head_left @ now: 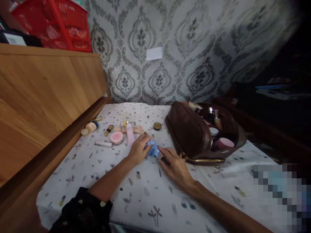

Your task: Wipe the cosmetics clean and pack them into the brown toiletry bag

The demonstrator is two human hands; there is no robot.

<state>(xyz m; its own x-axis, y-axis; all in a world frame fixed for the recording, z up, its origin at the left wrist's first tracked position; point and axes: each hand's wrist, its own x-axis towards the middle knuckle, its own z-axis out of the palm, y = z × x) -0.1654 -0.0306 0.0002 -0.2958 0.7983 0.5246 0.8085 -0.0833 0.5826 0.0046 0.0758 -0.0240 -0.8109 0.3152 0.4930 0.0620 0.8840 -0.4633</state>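
Observation:
My left hand (139,150) is closed on a crumpled blue cloth (152,149) above the middle of the table. My right hand (178,168) grips a small dark cylinder with a shiny end (162,156); its exact kind is unclear. The cloth presses against that shiny end. Just beyond my left hand lie a pink squeeze tube (130,134), a round pink compact (117,138) and a beige tube (137,129). To the right of my hands stands an unzipped brown cosmetics bag (188,129) with several cosmetics inside.
On the patterned tablecloth (136,204) further left lie a white pen-like stick (103,143), a gold-and-black lipstick (109,130) and a small jar (92,126). A round dark lid (157,126) lies behind my hands. A wooden cabinet (48,84) with a red basket (55,26) borders the left.

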